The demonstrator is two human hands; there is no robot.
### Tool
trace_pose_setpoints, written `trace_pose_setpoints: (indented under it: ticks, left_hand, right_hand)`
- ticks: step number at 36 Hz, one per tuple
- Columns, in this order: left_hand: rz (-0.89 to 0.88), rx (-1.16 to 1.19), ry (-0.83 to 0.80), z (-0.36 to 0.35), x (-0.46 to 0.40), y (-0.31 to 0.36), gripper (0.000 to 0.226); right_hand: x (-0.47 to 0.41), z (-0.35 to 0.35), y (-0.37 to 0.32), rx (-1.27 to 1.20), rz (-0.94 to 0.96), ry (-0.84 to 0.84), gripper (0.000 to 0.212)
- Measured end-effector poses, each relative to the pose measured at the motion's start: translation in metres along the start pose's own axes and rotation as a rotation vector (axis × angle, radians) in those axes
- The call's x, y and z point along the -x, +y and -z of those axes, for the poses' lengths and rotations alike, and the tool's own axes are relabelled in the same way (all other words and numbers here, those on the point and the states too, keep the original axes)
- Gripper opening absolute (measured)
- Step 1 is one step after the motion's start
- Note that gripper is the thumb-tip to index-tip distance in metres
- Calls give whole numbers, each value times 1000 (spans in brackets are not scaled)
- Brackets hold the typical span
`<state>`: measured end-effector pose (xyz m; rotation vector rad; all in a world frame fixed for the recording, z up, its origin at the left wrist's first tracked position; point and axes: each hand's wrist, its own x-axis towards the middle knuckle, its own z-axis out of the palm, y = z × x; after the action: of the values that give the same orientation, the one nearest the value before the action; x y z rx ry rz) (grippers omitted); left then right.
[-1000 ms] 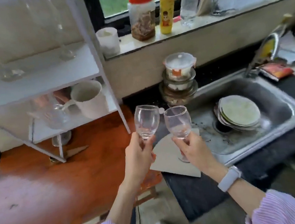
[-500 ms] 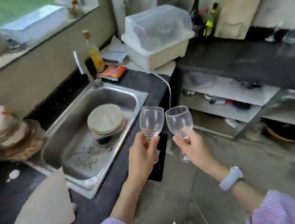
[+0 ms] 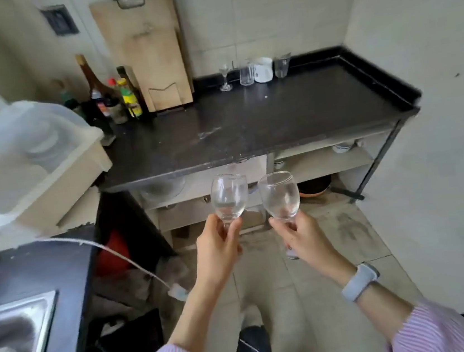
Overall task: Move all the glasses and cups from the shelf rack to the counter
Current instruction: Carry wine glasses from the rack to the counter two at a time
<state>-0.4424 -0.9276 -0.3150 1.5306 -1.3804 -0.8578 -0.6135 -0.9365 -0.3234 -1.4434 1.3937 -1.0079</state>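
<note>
My left hand (image 3: 218, 250) grips the stem of a clear wine glass (image 3: 229, 196), held upright. My right hand (image 3: 305, 237) grips the stem of a second clear wine glass (image 3: 279, 196) beside it. Both glasses hang over the floor, in front of the black counter (image 3: 247, 121). At the counter's back edge stand a small stemmed glass (image 3: 225, 77), a clear tumbler (image 3: 246, 76), a white mug (image 3: 263, 70) and another clear cup (image 3: 281, 66). The shelf rack is out of view.
A wooden cutting board (image 3: 145, 49) leans on the wall beside several bottles (image 3: 111, 94). A white plastic dish bin (image 3: 24, 160) sits at left, the steel sink (image 3: 15, 328) at lower left. A white cable (image 3: 111, 249) crosses the gap. Open shelves lie under the counter.
The view has swung right, from the rack and sink to the black counter. Both hands still hold their glasses in front of me.
</note>
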Motion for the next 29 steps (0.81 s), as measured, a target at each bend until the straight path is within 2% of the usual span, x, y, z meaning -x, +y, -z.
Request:
trace_pose_setpoints:
  ticks: [7, 10, 13, 20, 29]
  left_hand:
    - [-46, -6, -117, -63, -130, 5, 21]
    - [-56, 22, -146, -84, -193, 11, 13]
    - [-31, 57, -122, -102, -254, 21, 13]
    - [9, 44, -127, -140, -365, 37, 13]
    - [124, 5, -63, -196, -484, 13, 15]
  right_hand:
    - [-113, 49, 20, 15, -51, 80, 13]
    - [-174, 65, 19, 77, -59, 132, 22]
    - [-232, 79, 15, 103, -49, 148, 27]
    - [-332, 112, 26, 15, -96, 143, 22]
    - [-473, 136, 64, 17, -183, 65, 23]
